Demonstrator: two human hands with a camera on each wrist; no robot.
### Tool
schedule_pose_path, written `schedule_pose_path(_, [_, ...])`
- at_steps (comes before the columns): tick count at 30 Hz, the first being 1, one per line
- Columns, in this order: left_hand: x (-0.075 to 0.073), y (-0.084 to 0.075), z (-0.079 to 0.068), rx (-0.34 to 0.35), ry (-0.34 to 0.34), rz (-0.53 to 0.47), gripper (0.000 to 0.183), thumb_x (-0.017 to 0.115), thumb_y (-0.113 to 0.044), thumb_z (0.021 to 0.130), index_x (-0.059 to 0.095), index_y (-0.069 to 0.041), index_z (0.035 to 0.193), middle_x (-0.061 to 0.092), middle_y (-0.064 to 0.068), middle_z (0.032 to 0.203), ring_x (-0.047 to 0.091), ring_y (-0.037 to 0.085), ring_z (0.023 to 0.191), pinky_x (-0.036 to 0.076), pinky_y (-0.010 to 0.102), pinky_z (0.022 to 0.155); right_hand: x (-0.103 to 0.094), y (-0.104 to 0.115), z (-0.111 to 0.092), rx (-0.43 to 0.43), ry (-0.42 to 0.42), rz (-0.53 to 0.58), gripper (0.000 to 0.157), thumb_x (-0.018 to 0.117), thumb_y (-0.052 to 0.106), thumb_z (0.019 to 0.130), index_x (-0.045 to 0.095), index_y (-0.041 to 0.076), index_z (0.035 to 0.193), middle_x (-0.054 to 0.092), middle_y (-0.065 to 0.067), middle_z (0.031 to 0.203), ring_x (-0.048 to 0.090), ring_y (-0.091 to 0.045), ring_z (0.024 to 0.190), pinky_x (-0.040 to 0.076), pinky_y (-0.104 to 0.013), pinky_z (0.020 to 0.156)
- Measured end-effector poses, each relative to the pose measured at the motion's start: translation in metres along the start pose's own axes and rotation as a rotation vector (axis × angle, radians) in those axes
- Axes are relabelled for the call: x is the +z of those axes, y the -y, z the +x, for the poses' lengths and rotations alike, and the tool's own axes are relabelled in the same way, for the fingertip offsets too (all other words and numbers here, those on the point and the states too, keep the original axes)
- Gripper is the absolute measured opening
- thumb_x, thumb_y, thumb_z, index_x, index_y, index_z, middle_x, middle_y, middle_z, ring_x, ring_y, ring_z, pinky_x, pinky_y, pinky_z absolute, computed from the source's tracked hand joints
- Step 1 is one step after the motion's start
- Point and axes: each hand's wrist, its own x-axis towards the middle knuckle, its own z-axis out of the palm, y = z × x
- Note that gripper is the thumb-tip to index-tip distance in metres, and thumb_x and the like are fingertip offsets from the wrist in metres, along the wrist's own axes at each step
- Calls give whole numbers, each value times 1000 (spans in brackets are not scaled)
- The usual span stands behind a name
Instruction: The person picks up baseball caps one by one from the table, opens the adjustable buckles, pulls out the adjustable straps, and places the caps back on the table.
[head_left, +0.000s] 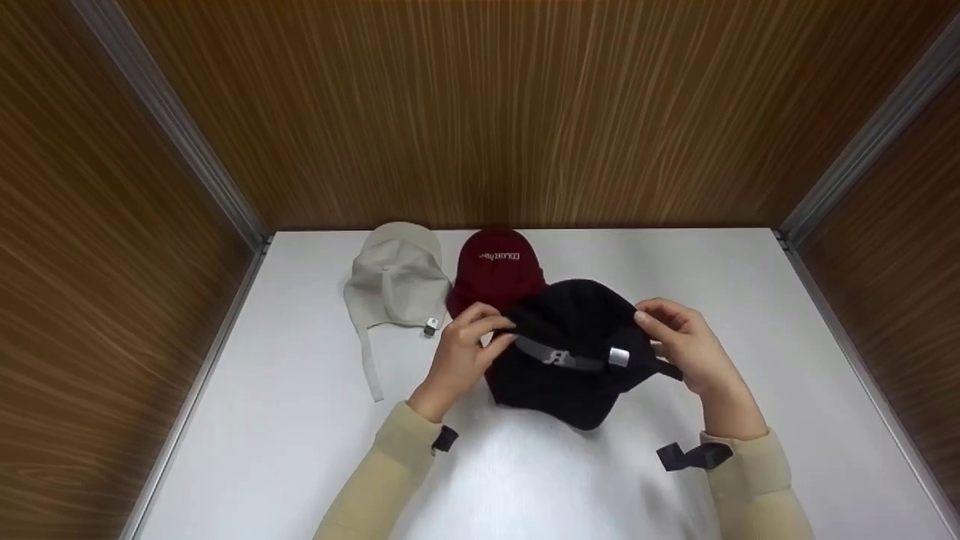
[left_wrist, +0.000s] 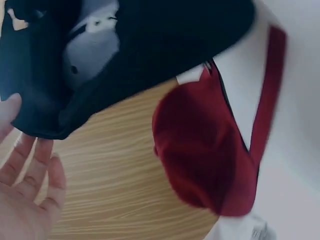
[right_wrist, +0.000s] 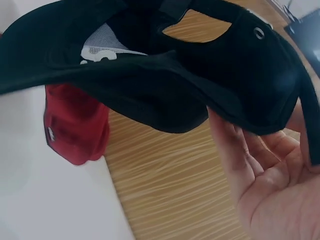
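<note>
The table (head_left: 277, 435) is white and smooth, brighter toward the near middle, with a straight far edge. Two caps lie on it near that edge. The beige cap (head_left: 411, 289) is on the left — brim pointing to the far side, its strap (head_left: 370, 364) trailing over the white top toward the near side, a small tag (head_left: 431, 326) at its near rim. The red cap (head_left: 495, 274) lies just beside it, on the right — pale lettering (head_left: 499, 256) on it, its near part hidden in the head view.
</note>
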Motion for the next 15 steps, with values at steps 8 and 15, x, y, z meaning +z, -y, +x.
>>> schedule_pose_path(8, [6, 6, -4, -352, -43, -302, 9, 75, -12, 88, 73, -4, 93, 66, 6, 91, 61, 13, 75, 50, 25, 64, -3, -30, 8, 88, 19, 312, 36, 47, 29, 105, 55, 3, 128, 65, -10, 112, 66, -25, 92, 54, -32, 79])
schedule_pose_path(15, [6, 6, -7, -469, 89, -320, 11, 74, -11, 88, 69, -2, 93, 67, 6, 91, 62, 14, 74, 50, 24, 66, -4, -49, 8, 101, 88, 211, 38, 52, 21, 104, 45, 1, 135, 53, -22, 127, 62, -36, 111, 50, -47, 92])
